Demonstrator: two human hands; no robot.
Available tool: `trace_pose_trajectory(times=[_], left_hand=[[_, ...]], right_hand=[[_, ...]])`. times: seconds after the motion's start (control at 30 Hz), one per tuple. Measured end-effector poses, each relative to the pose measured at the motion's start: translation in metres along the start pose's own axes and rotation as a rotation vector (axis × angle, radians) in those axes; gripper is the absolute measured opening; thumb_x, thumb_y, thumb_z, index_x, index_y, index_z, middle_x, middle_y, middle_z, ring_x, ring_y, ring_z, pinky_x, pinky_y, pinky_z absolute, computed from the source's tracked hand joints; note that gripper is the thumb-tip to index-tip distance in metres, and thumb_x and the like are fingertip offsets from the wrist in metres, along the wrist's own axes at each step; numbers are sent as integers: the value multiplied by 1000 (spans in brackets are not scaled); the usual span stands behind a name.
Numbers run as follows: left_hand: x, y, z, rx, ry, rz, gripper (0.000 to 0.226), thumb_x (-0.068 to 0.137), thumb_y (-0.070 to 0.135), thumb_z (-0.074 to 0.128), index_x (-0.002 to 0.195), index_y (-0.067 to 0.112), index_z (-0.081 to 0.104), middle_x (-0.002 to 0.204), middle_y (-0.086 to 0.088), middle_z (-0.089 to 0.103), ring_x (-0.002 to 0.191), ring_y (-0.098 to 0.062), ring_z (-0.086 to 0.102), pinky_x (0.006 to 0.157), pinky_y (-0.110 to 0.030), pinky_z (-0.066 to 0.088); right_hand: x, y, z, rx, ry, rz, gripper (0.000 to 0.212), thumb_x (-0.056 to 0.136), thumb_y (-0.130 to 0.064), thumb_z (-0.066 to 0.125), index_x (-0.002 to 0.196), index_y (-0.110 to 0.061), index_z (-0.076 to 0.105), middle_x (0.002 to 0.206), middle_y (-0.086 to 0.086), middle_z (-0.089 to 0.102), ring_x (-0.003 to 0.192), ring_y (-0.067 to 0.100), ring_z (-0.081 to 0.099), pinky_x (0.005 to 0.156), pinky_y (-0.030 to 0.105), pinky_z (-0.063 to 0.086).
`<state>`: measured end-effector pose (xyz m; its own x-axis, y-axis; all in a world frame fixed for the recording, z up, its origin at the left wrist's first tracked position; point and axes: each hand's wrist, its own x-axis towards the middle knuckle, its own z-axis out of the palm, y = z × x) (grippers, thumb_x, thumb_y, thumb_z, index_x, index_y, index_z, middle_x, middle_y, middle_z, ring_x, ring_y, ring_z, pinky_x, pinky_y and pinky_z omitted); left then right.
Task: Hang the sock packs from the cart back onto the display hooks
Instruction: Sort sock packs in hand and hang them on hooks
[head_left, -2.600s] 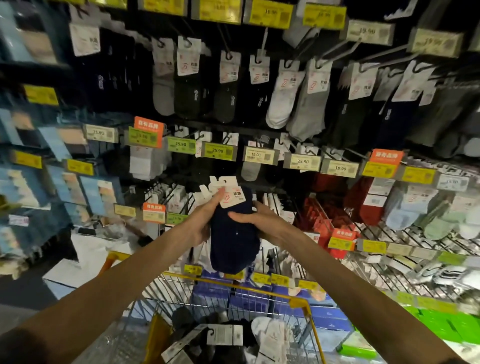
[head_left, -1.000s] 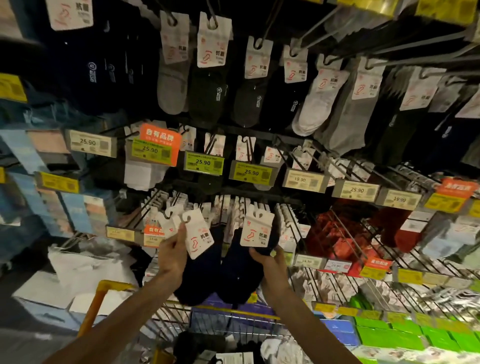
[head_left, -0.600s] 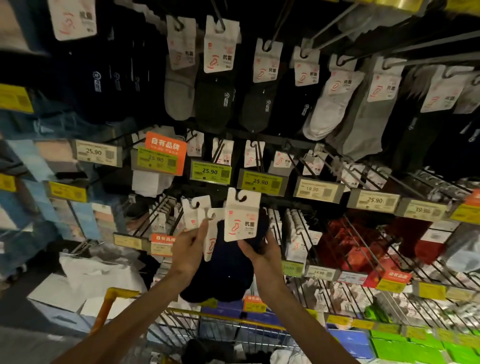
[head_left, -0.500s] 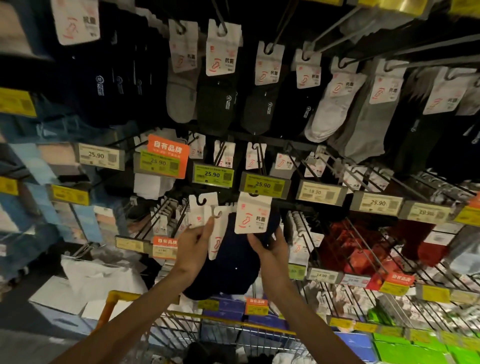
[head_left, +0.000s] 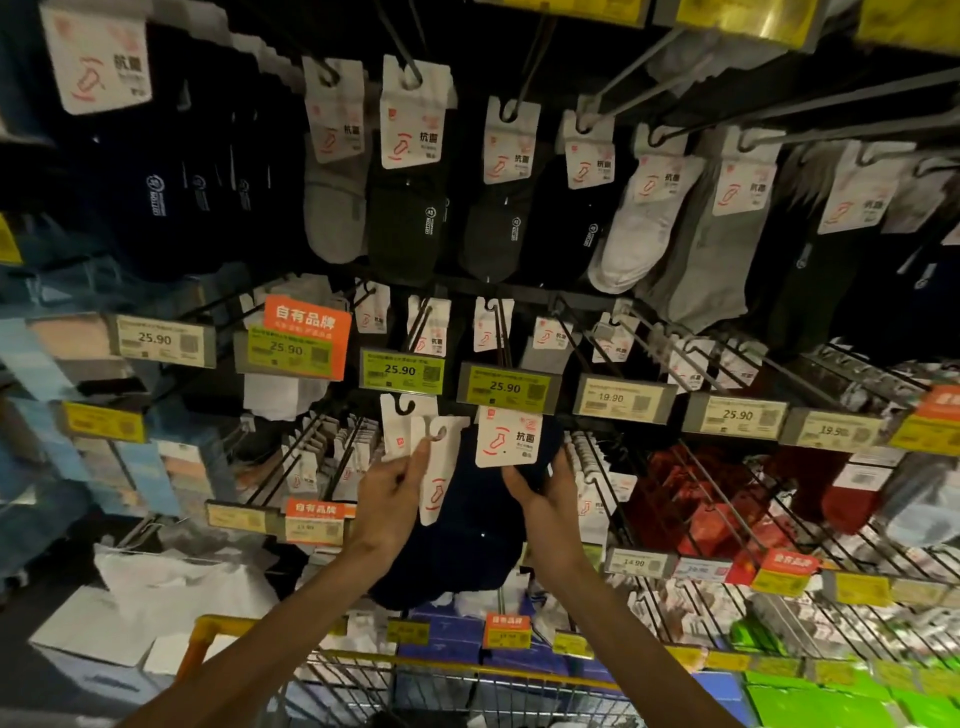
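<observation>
– Just under the green 25.90 price tag (head_left: 504, 387), mid-rack, what does the right hand (head_left: 548, 499) hold?
– A navy sock pack (head_left: 508, 439), fingers curled round the sock below its white card. The card's top meets the tag's lower edge, so I cannot tell whether it sits on the display hook (head_left: 503, 332).
– And the left hand (head_left: 392, 491)?
– Thumb and fingers pinch the cards of two more packs (head_left: 402, 434), just left of the first. Their dark socks hang between the wrists. The yellow cart (head_left: 208, 626) rim lies near, below both arms.
</observation>
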<state>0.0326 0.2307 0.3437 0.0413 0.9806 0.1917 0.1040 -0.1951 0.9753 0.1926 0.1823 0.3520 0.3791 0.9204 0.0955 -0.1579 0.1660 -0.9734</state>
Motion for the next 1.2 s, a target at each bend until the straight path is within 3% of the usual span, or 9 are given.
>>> trace_pose_trajectory(times=[0.07,0.17,0.37,0.5,0.77,0.9,1.0,1.1,1.2], left_hand=[[-2,-2,3,-16,1,-21,56,101,33,53,47,18,55,50,6,58,49,-4,54,52,-16,41],[-1,-4,4,-19,-6,-50,56,101,34,52,70,-10,64,71,-15,71,68,-26,67,64,-31,50],[3,-10,2,-40,14,-117,40,103,29,51,99,-3,75,101,-16,75,95,-28,72,70,-25,56],[13,-12,-5,-11,52,-130,38,103,26,50,96,-2,75,101,-16,75,84,-22,73,55,-17,55],[28,-22,-4,37,118,-188,40,102,28,52,94,-4,75,96,-17,75,86,-31,73,72,-46,59],[33,-33,-6,31,131,-203,37,102,29,52,94,1,76,95,-15,76,82,-28,74,57,-31,55],[34,-34,-5,-13,144,-205,32,102,28,53,95,7,76,96,-9,76,81,-18,73,51,-17,52],[34,-34,-4,-43,144,-217,31,101,30,53,95,10,76,92,-3,76,80,-13,74,54,-19,55],[34,-34,-4,-56,146,-245,29,101,31,53,88,16,75,89,1,75,79,-11,74,64,-31,61]], right_hand=[[3,0,-3,-16,-2,-1,48,91,3,63,125,-29,53,115,-13,71,110,5,65,87,21,55],[9,-2,-4,-46,-12,0,45,91,2,63,129,-22,55,115,-9,71,110,6,65,89,22,54],[27,-4,-3,-98,13,7,45,92,0,63,132,-18,55,121,-5,68,116,9,61,101,27,47],[47,-1,0,-103,17,66,42,94,-7,63,133,-21,56,127,-5,65,122,11,57,109,34,42],[84,15,-7,-252,-4,144,43,101,-14,53,143,-18,47,142,2,54,134,19,46,115,39,34],[93,15,-13,-283,-5,83,40,102,-10,50,141,-19,49,136,-2,57,131,16,48,114,35,34],[88,13,-14,-260,-4,0,36,102,-9,48,136,-22,53,122,-15,63,116,-2,55,108,29,40],[73,20,-18,-239,5,-62,40,102,-9,48,142,-14,46,134,1,59,127,13,52,108,24,41],[54,23,-19,-191,-4,-95,46,102,-11,47,147,-12,39,144,4,52,134,18,47,113,37,39]])
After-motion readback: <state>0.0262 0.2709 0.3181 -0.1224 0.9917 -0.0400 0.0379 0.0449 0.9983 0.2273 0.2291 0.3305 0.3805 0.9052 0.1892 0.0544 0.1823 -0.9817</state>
